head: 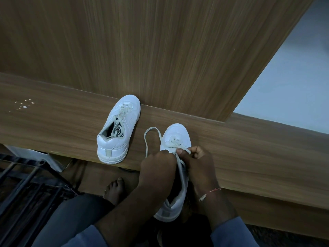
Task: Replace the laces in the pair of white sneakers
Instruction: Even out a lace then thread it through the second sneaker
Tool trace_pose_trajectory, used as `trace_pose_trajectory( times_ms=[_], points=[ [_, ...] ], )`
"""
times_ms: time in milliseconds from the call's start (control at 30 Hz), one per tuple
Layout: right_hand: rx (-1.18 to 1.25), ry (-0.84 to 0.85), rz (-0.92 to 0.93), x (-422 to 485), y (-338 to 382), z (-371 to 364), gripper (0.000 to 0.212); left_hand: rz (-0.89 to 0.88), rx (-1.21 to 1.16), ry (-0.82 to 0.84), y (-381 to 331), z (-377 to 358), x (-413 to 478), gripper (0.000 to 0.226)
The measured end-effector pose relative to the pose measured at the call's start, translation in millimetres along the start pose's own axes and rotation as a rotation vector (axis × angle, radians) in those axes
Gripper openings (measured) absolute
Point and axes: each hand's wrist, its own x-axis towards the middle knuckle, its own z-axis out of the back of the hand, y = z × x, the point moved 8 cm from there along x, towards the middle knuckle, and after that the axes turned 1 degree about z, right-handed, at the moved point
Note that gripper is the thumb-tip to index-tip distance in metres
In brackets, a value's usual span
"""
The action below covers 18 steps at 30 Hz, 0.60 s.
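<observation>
A downward view from a seated person's head shows 2 white sneakers on a brown wooden ledge (249,148) backed by a wood panel.

The near sneaker (176,134) lies directly under both hands. Its long axis runs away from the person: the toe points forward on the ledge, and the heel overhangs the front edge toward the lap. The left hand (158,168) has its fingers curled tight at the lower eyelets and seems to grip the lace (147,139). The lace arcs out to the left in 1 slack loop before running in under that hand. The right hand (197,163) pinches a strand between thumb and curled fingers, just right of the eyelet row. The 2 hands nearly touch and are equally near the eyelets, so any next pull would likely draw the lace back along the shoe's length.

The far sneaker (118,129) stands upright to the left, well apart from the hands, with its toe against the panel. Loose lace ends are tucked down inside its opening.

Below the ledge are a bare foot (115,191) and a black metal rack (26,184).
</observation>
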Motion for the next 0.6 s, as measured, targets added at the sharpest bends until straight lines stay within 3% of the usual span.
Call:
trace_pose_trajectory(
  times_ms=[233,367,500,600],
  points=[
    [-0.008,0.101,-0.038,0,-3,-4,0.037,-0.033,0.016,-0.024,7,-11,3,0.021],
    [-0.021,0.124,-0.029,1,-3,-5,0.042,-0.07,0.008,-0.035,8,-8,4,0.007],
    [-0.071,0.131,0.001,2,-3,-5,0.034,-0.082,0.038,-0.033,6,-6,3,0.02],
    [-0.102,0.127,0.035,2,-2,-4,0.026,-0.112,-0.02,-0.07,-3,1,-4,0.009]
  ],
)
